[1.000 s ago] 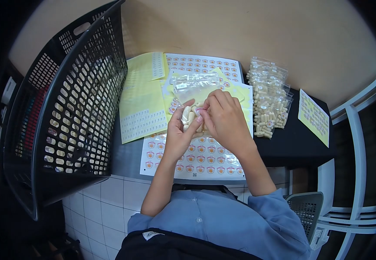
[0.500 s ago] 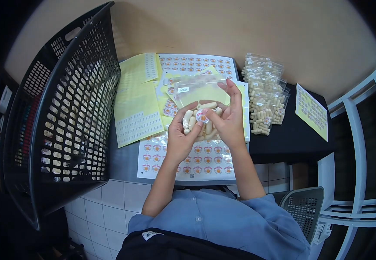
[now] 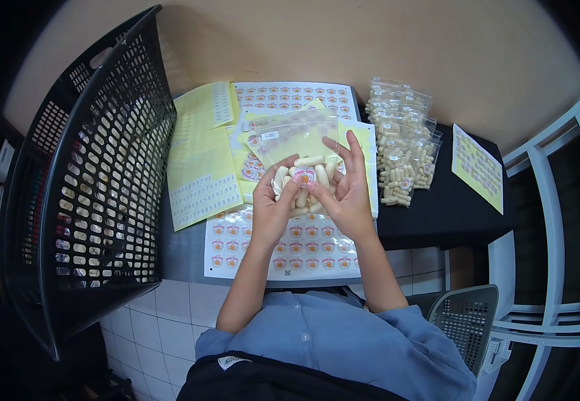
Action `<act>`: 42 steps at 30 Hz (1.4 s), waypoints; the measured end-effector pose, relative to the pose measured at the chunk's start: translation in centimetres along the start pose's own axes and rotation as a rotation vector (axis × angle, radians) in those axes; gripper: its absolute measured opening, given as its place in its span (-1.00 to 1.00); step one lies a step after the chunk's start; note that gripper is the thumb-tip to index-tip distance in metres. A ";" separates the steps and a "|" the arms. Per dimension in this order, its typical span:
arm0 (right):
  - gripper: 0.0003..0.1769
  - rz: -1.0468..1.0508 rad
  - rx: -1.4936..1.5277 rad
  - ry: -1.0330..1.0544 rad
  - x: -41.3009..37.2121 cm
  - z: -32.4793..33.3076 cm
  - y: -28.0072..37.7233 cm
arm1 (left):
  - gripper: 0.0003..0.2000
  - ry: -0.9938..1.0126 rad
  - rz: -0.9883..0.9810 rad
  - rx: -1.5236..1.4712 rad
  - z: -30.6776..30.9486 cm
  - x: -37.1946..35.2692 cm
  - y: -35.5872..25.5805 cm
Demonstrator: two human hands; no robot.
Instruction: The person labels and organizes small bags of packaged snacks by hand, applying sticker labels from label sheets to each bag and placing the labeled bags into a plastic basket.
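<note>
A clear zip bag of pale, finger-shaped pieces is held up over the sticker sheets, with a small white label near its top left. My left hand grips the bag's left side, its thumb at the round pink-and-orange sticker on the front. On the right side my right hand holds the bag, thumb at the sticker's lower edge, upper fingers raised and spread behind the plastic. Beneath lie white sheets of round stickers and yellow backing sheets.
A tall black perforated basket stands at the left. Filled bags are piled on a black-covered surface at the right, beside another yellow sticker sheet. A grey perforated chair is at the lower right.
The right thumb has moved down from the sticker's middle to its lower edge, so more of the sticker shows. The right fingers are spread wider. The whole view has shifted slightly.
</note>
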State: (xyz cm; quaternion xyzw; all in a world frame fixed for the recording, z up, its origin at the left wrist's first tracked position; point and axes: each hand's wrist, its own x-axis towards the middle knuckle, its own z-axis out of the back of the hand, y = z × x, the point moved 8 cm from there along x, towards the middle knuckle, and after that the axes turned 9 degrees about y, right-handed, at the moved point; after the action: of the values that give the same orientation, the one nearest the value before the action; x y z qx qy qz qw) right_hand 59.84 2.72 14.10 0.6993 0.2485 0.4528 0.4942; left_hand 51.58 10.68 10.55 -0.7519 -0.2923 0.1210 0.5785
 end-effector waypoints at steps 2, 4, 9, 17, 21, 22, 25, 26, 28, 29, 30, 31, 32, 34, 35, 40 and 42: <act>-0.07 -0.005 0.009 -0.012 -0.2 0.5 0.0 | -0.66 0.006 0.025 -0.045 -0.4 0.1 0.6; -0.06 -0.009 0.010 -0.032 -0.5 1.2 -0.1 | -0.67 -0.016 0.004 -0.048 -0.8 0.1 0.8; -0.08 -0.025 -0.016 -0.032 -1.7 3.1 0.1 | -0.69 -0.012 0.015 -0.095 -2.9 0.3 2.1; -0.35 -0.200 -0.018 0.057 -6.1 7.9 -2.6 | -0.65 0.042 -0.012 0.045 -7.1 0.5 4.1; -0.52 -0.148 -0.001 -0.145 -8.6 14.3 -2.2 | -0.55 0.169 -0.116 0.217 -11.6 0.8 5.0; -0.56 -0.100 0.010 -0.219 -8.8 16.4 -1.0 | -0.50 0.284 -0.001 0.252 -12.4 0.9 6.4; -0.60 -0.051 -0.155 -0.450 -11.1 25.1 -0.1 | -0.60 0.542 0.129 0.423 -16.2 0.4 7.2; -0.61 -0.096 -0.229 -0.513 -12.2 28.0 -0.5 | -0.64 0.566 0.120 0.428 -17.2 0.3 7.8; -0.64 -0.169 -0.276 -0.522 -13.6 32.3 -2.5 | -0.65 0.641 0.102 0.527 -19.3 0.5 9.1; -0.64 -0.237 -0.312 -0.494 -14.1 33.6 -3.8 | -0.66 0.669 0.088 0.558 -20.1 0.6 10.3; -0.64 -0.236 -0.298 -0.466 -14.1 34.0 -4.7 | -0.65 0.709 0.102 0.647 -21.1 0.8 11.0; -0.63 -0.234 -0.284 -0.437 -14.1 34.3 -5.6 | -0.65 0.741 0.125 0.721 -21.8 0.9 12.2; -0.60 -0.256 -0.334 -0.408 -14.1 34.8 -6.9 | -0.64 0.784 0.146 0.813 -22.4 1.2 13.7; -0.59 -0.303 -0.401 -0.342 -13.9 34.9 -8.5 | -0.62 0.827 0.168 0.909 -23.0 1.6 16.2; -0.59 -0.313 -0.390 -0.330 -13.8 34.9 -9.1 | -0.61 0.826 0.143 1.041 -23.0 1.9 17.1; -0.51 -0.356 -0.599 -0.306 -13.5 35.1 -9.3 | -0.56 0.792 0.188 1.306 -22.8 2.7 18.4; -0.47 -0.379 -0.813 -0.312 -13.2 34.9 -8.1 | -0.54 0.766 0.199 1.298 -22.6 2.9 18.7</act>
State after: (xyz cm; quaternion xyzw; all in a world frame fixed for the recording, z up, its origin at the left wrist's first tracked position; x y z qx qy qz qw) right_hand 85.13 -20.94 -1.96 0.4512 0.0975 0.3047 0.8331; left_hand 71.26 -8.66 0.17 -0.2729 0.1280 0.0509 0.9521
